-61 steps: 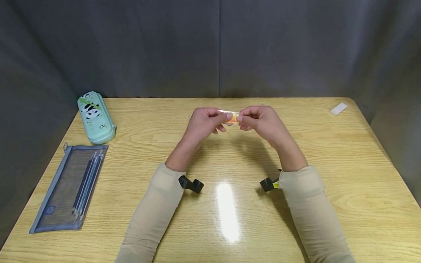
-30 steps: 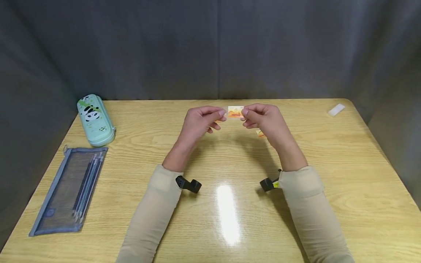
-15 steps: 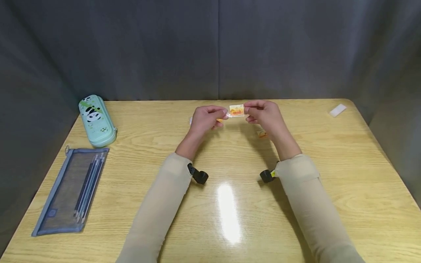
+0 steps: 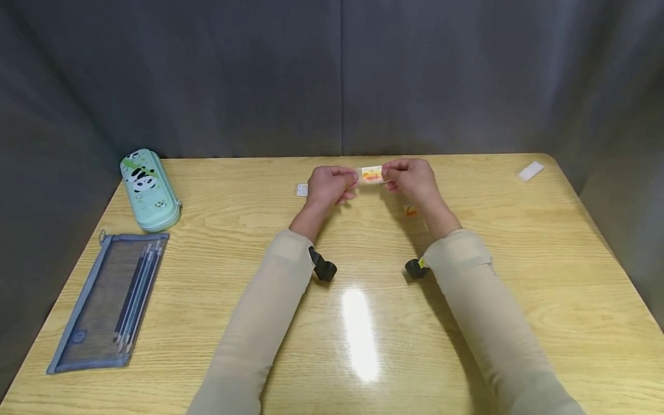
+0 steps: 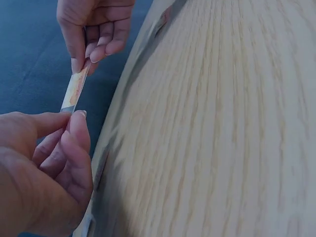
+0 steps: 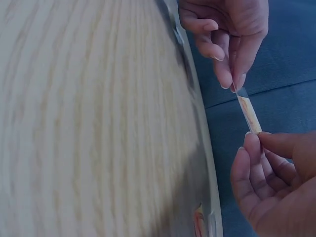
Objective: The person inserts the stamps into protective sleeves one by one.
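Between both hands, above the far part of the table, is a small stamp-like picture card [image 4: 371, 174] with a white border and an orange-yellow print. Clear plastic shows along its left end. My left hand [image 4: 330, 185] pinches that clear end between thumb and forefinger. At the opposite end, my right hand [image 4: 412, 180] pinches the card's edge. Both wrist views show the card [image 5: 76, 90] nearly edge-on, stretched between the fingertips. A similar orange piece [image 4: 410, 210] lies on the table beside the right wrist. Left of the left hand lies a small white printed piece [image 4: 302, 189], partly covered by it.
A mint panda pencil case [image 4: 155, 202] lies at the far left of the wooden table [image 4: 223, 276]. Nearer is a blue mesh zip pouch [image 4: 98, 311] with several pencils [image 4: 137, 300] inside. A small white block [image 4: 531, 171] lies at the far right. Dark curtains [image 4: 233, 80] hang behind.
The hands have moved apart from being close together, exposing the card's picture. The left hand, briefly apart from the card, now pinches its clear end. Both forearms have shifted forward and inward.
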